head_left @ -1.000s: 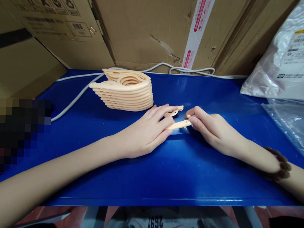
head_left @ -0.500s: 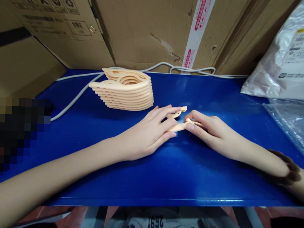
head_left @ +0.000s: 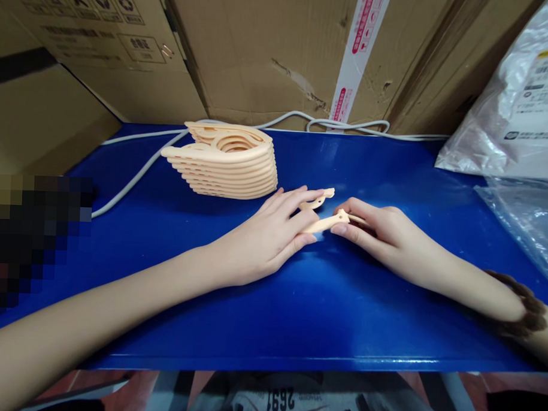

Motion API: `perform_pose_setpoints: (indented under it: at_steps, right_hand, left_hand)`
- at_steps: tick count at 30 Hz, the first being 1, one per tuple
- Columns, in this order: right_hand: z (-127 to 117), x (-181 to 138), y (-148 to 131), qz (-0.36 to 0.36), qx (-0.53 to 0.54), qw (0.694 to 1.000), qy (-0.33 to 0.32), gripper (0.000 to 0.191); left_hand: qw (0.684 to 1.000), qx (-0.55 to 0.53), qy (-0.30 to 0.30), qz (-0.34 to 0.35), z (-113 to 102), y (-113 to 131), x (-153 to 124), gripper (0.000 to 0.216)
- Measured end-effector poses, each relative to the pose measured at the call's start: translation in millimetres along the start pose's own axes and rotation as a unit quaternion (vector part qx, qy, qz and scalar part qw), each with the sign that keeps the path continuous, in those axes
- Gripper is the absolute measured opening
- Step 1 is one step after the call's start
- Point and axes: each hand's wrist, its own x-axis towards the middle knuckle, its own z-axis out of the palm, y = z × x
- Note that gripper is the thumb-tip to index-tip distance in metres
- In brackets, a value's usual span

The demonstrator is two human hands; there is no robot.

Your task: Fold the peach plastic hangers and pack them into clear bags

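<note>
My left hand lies over a peach plastic piece, fingers and thumb closed around it. Two arms of this piece stick out to the right; the nearer one ends in a knob with a small hole. Much of its body is hidden under my palm. Just to the right, my right hand pinches a thin peach rod-like part between thumb and fingers, close to the knobbed end. Whether the two parts are joined I cannot tell. Behind my left hand stands a neat stack of matching peach plastic pieces with curved openings.
Everything rests on a blue table. Cardboard boxes line the back, with a white cable along them. Clear plastic bags lie at the right. A pixelated dark patch covers the left edge.
My right thumb has slipped back a little from the nearer arm, and its knobbed end now shows in full. My left hand stays nearly in place on the piece.
</note>
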Motion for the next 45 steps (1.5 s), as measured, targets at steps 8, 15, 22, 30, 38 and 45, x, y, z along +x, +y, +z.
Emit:
perform_pose_setpoints:
  at_steps: [8, 15, 22, 30, 38, 45]
  right_hand:
    - [-0.7, 0.8, 1.5, -0.008, -0.033, 0.999, 0.009, 0.042]
    - [1.3, 0.9, -0.9, -0.006, -0.048, 0.999, -0.007, 0.039]
    - [3.6, -3.3, 1.3, -0.015, -0.134, 0.991, -0.003, 0.04]
    - [5.5, -7.0, 4.7, -0.048, -0.277, 0.96, 0.012, 0.057]
    - [4.8, -6.3, 4.8, -0.081, -0.361, 0.929, 0.019, 0.063]
    - [4.1, -6.8, 5.6, -0.11, -0.404, 0.908, 0.028, 0.054]
  left_hand:
    - [1.0, 0.013, -0.011, -0.003, -0.7, -0.1, 1.4, 0.032]
    - [1.0, 0.022, -0.008, 0.004, -0.3, -0.1, -0.9, 0.04]
    - [1.0, 0.004, -0.019, -0.004, -1.8, 2.6, -0.4, 0.044]
    - [1.0, 0.001, -0.008, -0.001, 2.3, -1.8, -3.3, 0.043]
    - [1.0, -0.006, -0.023, -0.004, -0.9, -0.5, -0.9, 0.044]
    - [0.999, -0.006, -0.045, -0.007, -5.3, 1.0, 0.0, 0.043]
